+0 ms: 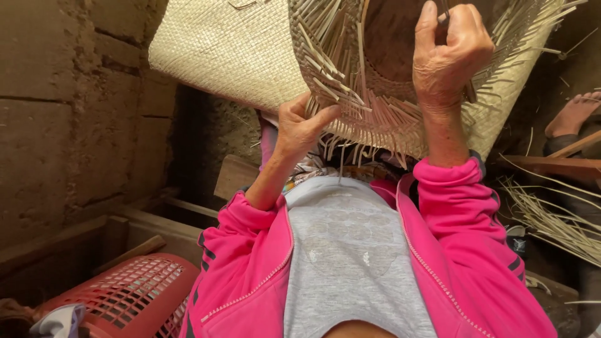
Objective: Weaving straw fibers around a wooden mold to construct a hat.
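Observation:
A half-woven pale straw piece (219,50) hangs in front of me, its open edge bristling with loose strip ends (350,100). My left hand (300,128) is under that edge, fingers pinched on a few of the loose strips. Higher up, my right hand (447,53) is closed over the rim of the weave and grips a thin strip between thumb and fingers. Both arms wear pink jacket sleeves (457,200) over a grey shirt.
A red plastic lattice basket (125,294) stands at lower left beside wooden planks (156,225). A rough earthen block wall (62,112) fills the left. Loose straw strips (551,219) lie at right, near a wooden bar (551,164) and another person's foot (573,116).

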